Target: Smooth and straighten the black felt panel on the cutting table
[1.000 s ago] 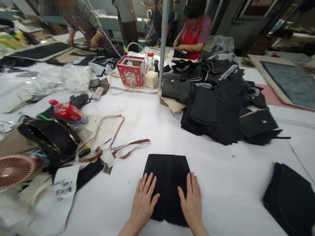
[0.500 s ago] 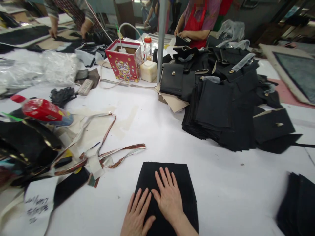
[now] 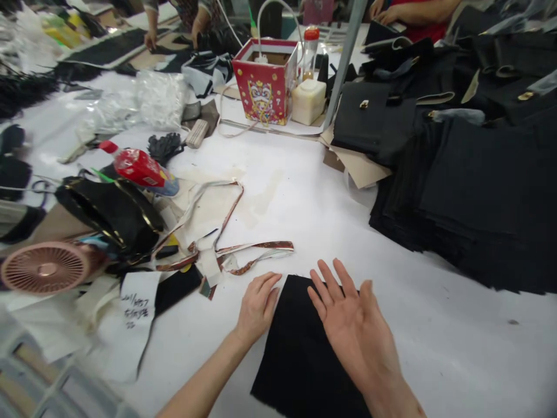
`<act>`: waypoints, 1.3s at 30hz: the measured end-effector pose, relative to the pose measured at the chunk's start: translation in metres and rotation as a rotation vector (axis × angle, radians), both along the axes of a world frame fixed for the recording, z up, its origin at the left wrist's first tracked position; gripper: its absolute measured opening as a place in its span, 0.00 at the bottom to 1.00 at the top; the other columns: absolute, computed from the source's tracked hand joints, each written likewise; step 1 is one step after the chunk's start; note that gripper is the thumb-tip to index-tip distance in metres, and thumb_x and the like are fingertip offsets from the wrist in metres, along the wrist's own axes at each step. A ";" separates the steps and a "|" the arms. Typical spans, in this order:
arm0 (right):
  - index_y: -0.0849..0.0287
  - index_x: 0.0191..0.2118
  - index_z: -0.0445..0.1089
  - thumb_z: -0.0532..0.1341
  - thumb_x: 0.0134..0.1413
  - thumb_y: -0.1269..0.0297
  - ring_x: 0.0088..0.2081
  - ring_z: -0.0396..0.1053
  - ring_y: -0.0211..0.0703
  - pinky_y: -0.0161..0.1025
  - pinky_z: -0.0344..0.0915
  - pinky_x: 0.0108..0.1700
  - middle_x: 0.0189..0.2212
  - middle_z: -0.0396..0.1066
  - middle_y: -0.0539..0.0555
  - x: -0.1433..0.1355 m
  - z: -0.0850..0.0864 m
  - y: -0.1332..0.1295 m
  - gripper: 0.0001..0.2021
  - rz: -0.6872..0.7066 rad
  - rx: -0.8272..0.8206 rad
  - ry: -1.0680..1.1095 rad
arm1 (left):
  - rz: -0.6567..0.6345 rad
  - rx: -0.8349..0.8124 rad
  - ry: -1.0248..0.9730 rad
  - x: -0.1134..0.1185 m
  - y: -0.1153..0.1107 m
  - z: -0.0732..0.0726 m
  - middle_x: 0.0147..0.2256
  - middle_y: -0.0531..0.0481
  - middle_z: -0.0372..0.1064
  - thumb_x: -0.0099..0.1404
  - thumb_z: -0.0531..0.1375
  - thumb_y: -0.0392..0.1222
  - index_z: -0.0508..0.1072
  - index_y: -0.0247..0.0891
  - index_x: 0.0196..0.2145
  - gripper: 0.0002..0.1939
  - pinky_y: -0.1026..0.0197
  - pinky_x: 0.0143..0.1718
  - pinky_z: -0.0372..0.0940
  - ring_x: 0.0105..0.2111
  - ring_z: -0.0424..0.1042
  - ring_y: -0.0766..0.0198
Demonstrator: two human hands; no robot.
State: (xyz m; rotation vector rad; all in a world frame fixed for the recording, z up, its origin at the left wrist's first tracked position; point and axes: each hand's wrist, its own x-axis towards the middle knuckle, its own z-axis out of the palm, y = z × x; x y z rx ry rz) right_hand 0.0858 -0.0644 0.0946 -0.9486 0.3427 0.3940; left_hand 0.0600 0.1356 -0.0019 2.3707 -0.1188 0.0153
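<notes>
Right hand (image 3: 355, 334) turns from palm-down to palm-up, fingers spread above black sheet (image 3: 300, 348) | left hand (image 3: 256, 306) apart at sheet's far-left corner, perhaps steadying it; pinch unclear

We see bright, even light on the white tabletop (image 3: 313, 191), with only faint, soft-edged shadows. Glare breaks up the crumpled clear plastic bag (image 3: 161, 101), and a small glint marks the gold clasp (image 3: 364, 104). The black fabric panel (image 3: 300, 348) swallows most surface detail. Toward the edges we find stretching and smearing; the gray plastic lattice (image 3: 56, 378) at lower left looks soft.
</notes>
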 end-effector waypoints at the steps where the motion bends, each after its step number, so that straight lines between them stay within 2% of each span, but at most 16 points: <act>1: 0.48 0.65 0.48 0.33 0.61 0.40 0.63 0.53 0.53 0.62 0.55 0.63 0.64 0.52 0.53 0.003 -0.003 0.001 0.32 -0.003 0.053 0.023 | -0.036 -0.036 0.011 0.010 0.000 -0.001 0.52 0.44 0.66 0.69 0.49 0.38 0.65 0.44 0.55 0.18 0.51 0.56 0.63 0.53 0.65 0.59; 4: 0.49 0.63 0.53 0.33 0.60 0.38 0.63 0.52 0.52 0.61 0.53 0.64 0.64 0.53 0.53 0.001 -0.028 0.006 0.34 0.034 0.092 0.073 | -0.118 -0.076 0.045 0.032 -0.002 -0.007 0.49 0.44 0.66 0.69 0.48 0.39 0.68 0.41 0.51 0.15 0.55 0.53 0.65 0.50 0.66 0.61; 8: 0.47 0.57 0.62 0.33 0.59 0.38 0.63 0.51 0.51 0.60 0.50 0.65 0.63 0.55 0.53 -0.013 -0.067 0.015 0.34 0.043 0.172 0.143 | -0.173 0.009 0.147 0.053 -0.002 -0.014 0.43 0.48 0.68 0.68 0.50 0.41 0.70 0.41 0.43 0.11 0.61 0.43 0.66 0.42 0.69 0.64; 12: 0.47 0.56 0.63 0.32 0.60 0.38 0.63 0.50 0.51 0.60 0.49 0.65 0.64 0.53 0.52 -0.019 -0.085 0.022 0.34 0.039 0.236 0.161 | -0.174 0.089 0.209 0.070 -0.001 -0.016 0.36 0.52 0.69 0.63 0.58 0.43 0.71 0.41 0.36 0.05 0.62 0.34 0.62 0.32 0.69 0.66; 16: 0.45 0.57 0.63 0.30 0.60 0.39 0.63 0.50 0.51 0.61 0.49 0.64 0.64 0.52 0.51 -0.028 -0.086 0.026 0.35 0.051 0.257 0.175 | -0.204 0.104 0.221 0.078 0.000 -0.015 0.34 0.53 0.68 0.62 0.59 0.43 0.71 0.41 0.34 0.04 0.62 0.31 0.58 0.30 0.68 0.66; 19: 0.45 0.57 0.63 0.30 0.60 0.38 0.63 0.51 0.51 0.61 0.49 0.64 0.64 0.53 0.52 -0.041 -0.085 0.030 0.35 0.030 0.322 0.229 | -0.210 0.125 0.215 0.078 0.000 -0.014 0.34 0.52 0.68 0.63 0.58 0.44 0.71 0.41 0.34 0.06 0.62 0.31 0.58 0.31 0.68 0.65; 23: 0.47 0.57 0.63 0.29 0.59 0.38 0.62 0.52 0.51 0.61 0.49 0.64 0.63 0.54 0.54 -0.043 -0.079 0.032 0.36 0.066 0.314 0.234 | -0.207 0.127 0.206 0.075 0.001 -0.016 0.35 0.52 0.68 0.64 0.58 0.46 0.71 0.41 0.35 0.07 0.62 0.32 0.58 0.32 0.68 0.65; 25: 0.49 0.57 0.63 0.32 0.58 0.36 0.62 0.53 0.51 0.59 0.49 0.65 0.64 0.53 0.55 -0.037 -0.074 0.033 0.36 0.052 0.324 0.262 | -0.213 0.117 0.192 0.074 0.001 -0.018 0.34 0.53 0.68 0.64 0.58 0.46 0.71 0.42 0.35 0.07 0.62 0.33 0.59 0.32 0.68 0.66; 27: 0.52 0.58 0.62 0.38 0.58 0.34 0.63 0.53 0.50 0.56 0.49 0.65 0.64 0.52 0.55 -0.034 -0.068 0.033 0.35 -0.019 0.365 0.344 | -0.218 0.105 0.172 0.073 0.003 -0.020 0.35 0.53 0.68 0.64 0.57 0.46 0.70 0.42 0.35 0.06 0.63 0.33 0.59 0.32 0.69 0.66; 31: 0.57 0.59 0.60 0.48 0.57 0.35 0.62 0.54 0.51 0.54 0.49 0.65 0.64 0.52 0.56 -0.045 -0.064 0.034 0.35 -0.163 0.502 0.556 | -0.223 0.112 0.127 0.069 0.005 -0.026 0.35 0.53 0.68 0.66 0.56 0.47 0.70 0.43 0.36 0.08 0.63 0.32 0.59 0.32 0.69 0.67; 35: 0.59 0.59 0.60 0.50 0.56 0.35 0.62 0.54 0.53 0.54 0.49 0.66 0.63 0.55 0.59 -0.055 -0.064 0.035 0.36 -0.191 0.570 0.588 | -0.231 0.124 0.069 0.066 0.005 -0.033 0.35 0.52 0.69 0.67 0.53 0.48 0.70 0.42 0.36 0.10 0.62 0.33 0.60 0.32 0.69 0.66; 39: 0.59 0.60 0.58 0.48 0.56 0.35 0.62 0.55 0.55 0.56 0.50 0.65 0.63 0.55 0.59 -0.038 -0.054 0.034 0.37 -0.163 0.533 0.494 | -0.223 0.124 0.025 0.063 0.004 -0.036 0.36 0.51 0.70 0.68 0.52 0.48 0.70 0.42 0.37 0.10 0.63 0.33 0.61 0.32 0.69 0.66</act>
